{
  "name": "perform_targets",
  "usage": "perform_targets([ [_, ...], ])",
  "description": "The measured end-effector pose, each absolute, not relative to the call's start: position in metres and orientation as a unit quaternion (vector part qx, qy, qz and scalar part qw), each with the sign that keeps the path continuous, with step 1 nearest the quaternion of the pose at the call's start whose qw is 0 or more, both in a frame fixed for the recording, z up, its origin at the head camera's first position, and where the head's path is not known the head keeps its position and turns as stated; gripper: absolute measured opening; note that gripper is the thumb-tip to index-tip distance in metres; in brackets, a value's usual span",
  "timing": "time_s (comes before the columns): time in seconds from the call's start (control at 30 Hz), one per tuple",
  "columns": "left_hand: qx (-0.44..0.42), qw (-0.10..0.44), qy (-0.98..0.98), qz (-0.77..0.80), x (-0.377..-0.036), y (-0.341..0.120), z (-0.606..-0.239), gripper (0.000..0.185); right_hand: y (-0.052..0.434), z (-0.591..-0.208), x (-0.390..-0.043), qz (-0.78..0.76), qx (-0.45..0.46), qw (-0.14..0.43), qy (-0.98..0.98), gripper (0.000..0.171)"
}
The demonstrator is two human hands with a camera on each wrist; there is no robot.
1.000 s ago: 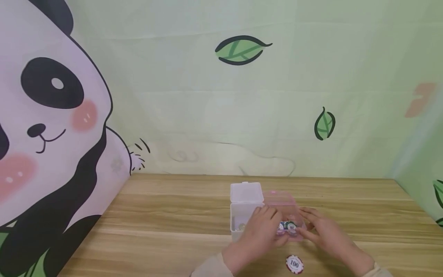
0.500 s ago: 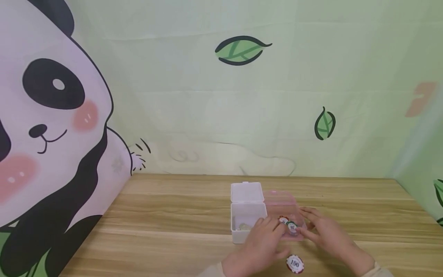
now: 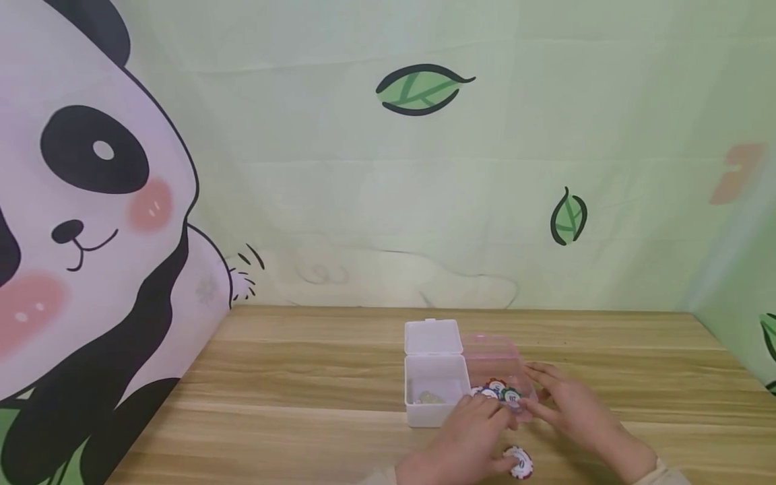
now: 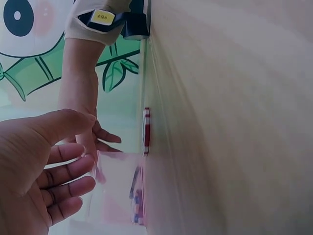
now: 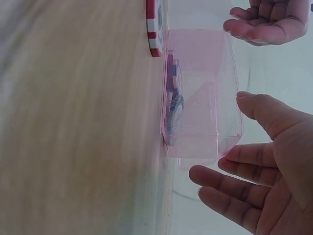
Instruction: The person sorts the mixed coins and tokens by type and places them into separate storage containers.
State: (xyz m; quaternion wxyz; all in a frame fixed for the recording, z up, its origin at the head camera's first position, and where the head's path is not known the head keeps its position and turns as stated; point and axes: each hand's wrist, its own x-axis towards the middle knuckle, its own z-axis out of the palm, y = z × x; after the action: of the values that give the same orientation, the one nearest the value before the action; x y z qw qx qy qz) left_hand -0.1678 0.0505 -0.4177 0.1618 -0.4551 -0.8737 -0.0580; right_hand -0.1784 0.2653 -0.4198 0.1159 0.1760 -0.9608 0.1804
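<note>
Panda backdrop [image 3: 91, 202], wooden table [image 3: 291, 377]

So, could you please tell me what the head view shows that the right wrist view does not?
Only the head view shows the white box with its lid up beside the pink one, the full wooden table and the panda wall.

Only the right wrist view shows, side-on, the chips lying flat on the pink box's floor, and the right hand open beside the box wall without gripping it.

Both show the pink box, the red-and-white chip outside it on the table, and the left hand.
</note>
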Motion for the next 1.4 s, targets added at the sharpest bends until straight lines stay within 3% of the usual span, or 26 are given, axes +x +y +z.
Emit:
perform_targets([
  [0.33, -0.453, 0.128, -0.882, -0.033, -0.162, 0.058, -0.425, 0.035, 0.266, -0.422, -0.179, 0.169, 0.181, 0.140, -0.959, 0.052],
  [1.07, -0.432, 0.146, -0.890, 0.020, -0.159, 0.069, -0.440, 0.034, 0.264, -0.421, -0.179, 0.158, 0.189, 0.165, -0.955, 0.052],
  [1.4, -0.419, 0.129, -0.898, 0.023, -0.162, 0.074, -0.443, 0.036, 0.263, -0.420, -0.179, 0.152, 0.191, 0.172, -0.954, 0.051],
])
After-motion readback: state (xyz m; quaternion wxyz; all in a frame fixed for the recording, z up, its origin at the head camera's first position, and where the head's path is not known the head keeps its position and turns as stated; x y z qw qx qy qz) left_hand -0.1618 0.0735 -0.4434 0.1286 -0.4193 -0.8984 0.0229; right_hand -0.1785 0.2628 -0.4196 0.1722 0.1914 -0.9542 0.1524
